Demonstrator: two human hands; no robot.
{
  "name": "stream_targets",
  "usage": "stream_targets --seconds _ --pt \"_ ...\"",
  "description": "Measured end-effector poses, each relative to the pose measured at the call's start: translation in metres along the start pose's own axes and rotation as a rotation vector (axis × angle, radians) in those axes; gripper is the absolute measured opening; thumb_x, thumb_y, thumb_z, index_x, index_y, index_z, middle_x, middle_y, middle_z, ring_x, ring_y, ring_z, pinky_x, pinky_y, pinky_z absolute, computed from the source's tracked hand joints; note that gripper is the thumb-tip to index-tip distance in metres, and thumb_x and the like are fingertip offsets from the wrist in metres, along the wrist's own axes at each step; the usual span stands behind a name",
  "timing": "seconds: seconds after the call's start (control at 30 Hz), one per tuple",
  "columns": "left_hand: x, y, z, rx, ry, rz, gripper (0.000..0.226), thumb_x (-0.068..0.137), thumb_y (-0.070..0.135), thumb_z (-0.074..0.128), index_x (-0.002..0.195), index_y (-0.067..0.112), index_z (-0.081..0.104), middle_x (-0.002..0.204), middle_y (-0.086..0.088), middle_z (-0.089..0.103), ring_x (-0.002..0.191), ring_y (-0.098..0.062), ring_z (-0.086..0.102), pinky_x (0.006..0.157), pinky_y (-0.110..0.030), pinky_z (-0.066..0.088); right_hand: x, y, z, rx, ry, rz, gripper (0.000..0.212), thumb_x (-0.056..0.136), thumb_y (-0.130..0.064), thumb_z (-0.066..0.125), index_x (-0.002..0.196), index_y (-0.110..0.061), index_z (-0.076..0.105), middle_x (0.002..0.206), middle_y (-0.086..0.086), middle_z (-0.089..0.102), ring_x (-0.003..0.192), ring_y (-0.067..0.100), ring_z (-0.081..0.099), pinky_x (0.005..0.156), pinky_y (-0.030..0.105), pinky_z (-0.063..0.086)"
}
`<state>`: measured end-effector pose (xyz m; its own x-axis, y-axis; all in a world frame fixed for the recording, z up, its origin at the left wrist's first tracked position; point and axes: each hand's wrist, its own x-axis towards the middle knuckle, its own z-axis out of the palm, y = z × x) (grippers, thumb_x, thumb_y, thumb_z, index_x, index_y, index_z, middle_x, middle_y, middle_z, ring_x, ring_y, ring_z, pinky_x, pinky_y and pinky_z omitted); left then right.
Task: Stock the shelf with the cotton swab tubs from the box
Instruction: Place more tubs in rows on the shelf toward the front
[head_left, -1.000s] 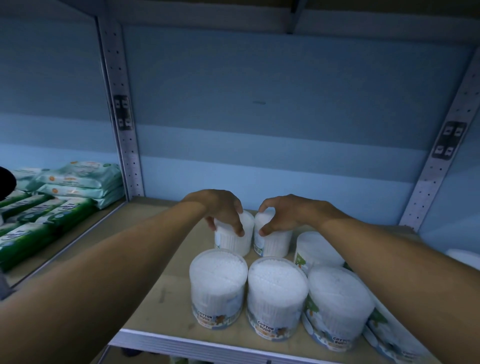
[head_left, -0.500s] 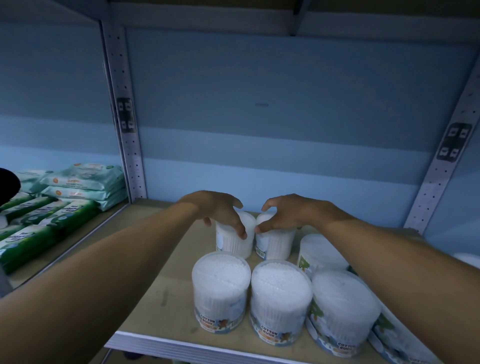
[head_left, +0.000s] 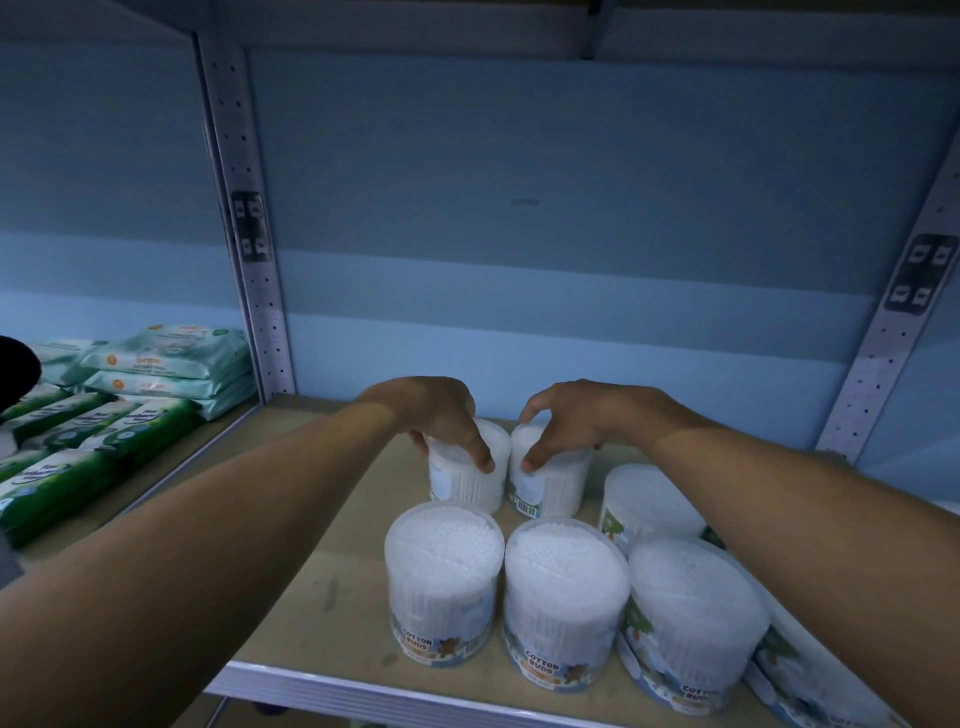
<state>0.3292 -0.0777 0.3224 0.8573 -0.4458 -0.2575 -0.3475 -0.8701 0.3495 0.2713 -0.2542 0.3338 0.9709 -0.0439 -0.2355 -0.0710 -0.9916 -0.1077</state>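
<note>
Clear round cotton swab tubs stand on the wooden shelf (head_left: 322, 587). My left hand (head_left: 441, 415) grips the lid of a back-row tub (head_left: 470, 480) from above, fingers curled round its rim. My right hand (head_left: 569, 423) grips the neighbouring back-row tub (head_left: 548, 486) the same way. Both tubs stand upright, side by side, touching the shelf. In front of them stand two more tubs (head_left: 441, 577) (head_left: 563, 597), with further tubs (head_left: 691, 618) to the right. The box is out of view.
Perforated metal uprights (head_left: 244, 234) (head_left: 904, 312) frame the bay, with a blue back panel behind. Stacked green wipe packs (head_left: 156, 374) fill the neighbouring shelf on the left. Bare shelf board lies left of the tubs. The shelf's white front edge (head_left: 363, 691) runs below.
Both hands stay on the two back-row tubs, with the fingers spread a little wider over the lids. The camera has moved slightly.
</note>
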Motion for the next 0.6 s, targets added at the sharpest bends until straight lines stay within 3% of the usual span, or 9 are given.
stream_targets --seconds 0.23,0.33,0.47,0.6 --pt "-0.0005 -0.0011 0.0014 0.050 0.038 -0.065 0.066 0.065 0.056 0.083 0.106 0.009 0.060 0.103 -0.004 0.061 0.087 -0.021 0.064 0.068 -0.028 0.060 -0.0041 0.0003 -0.0036 -0.041 -0.067 -0.100 0.073 0.077 -0.041 0.082 0.140 -0.046 0.047 0.145 -0.006 0.044 0.125 0.021 0.049 0.104 0.036 0.045" --pt "-0.0018 -0.0016 0.0007 0.074 0.044 -0.080 0.080 0.066 0.062 0.079 0.123 0.011 0.055 0.121 -0.004 0.060 0.102 -0.023 0.063 0.079 -0.033 0.061 -0.0055 0.0007 -0.0038 -0.035 -0.068 -0.103 0.074 0.076 -0.047 0.081 0.141 -0.046 0.046 0.147 -0.007 0.043 0.128 0.019 0.048 0.106 0.039 0.043" --pt "-0.0008 -0.0025 -0.0037 0.033 -0.029 -0.033 0.112 0.061 0.057 0.086 0.153 0.027 0.029 0.151 0.003 0.040 0.131 -0.022 0.048 0.096 -0.036 0.054 -0.0075 -0.0024 -0.0027 -0.075 0.019 -0.009 0.084 0.068 -0.071 0.075 0.140 -0.039 0.047 0.140 -0.006 0.048 0.117 0.020 0.054 0.097 0.037 0.049" --pt "0.0008 0.0005 -0.0058 0.069 -0.065 -0.004 0.105 0.065 0.039 0.089 0.152 0.028 0.032 0.151 0.002 0.041 0.129 -0.024 0.050 0.096 -0.035 0.055 -0.0073 -0.0049 -0.0015 -0.076 0.018 0.004 0.076 0.070 -0.065 0.078 0.134 -0.031 0.054 0.132 -0.004 0.052 0.093 0.018 0.060 0.088 0.038 0.058"
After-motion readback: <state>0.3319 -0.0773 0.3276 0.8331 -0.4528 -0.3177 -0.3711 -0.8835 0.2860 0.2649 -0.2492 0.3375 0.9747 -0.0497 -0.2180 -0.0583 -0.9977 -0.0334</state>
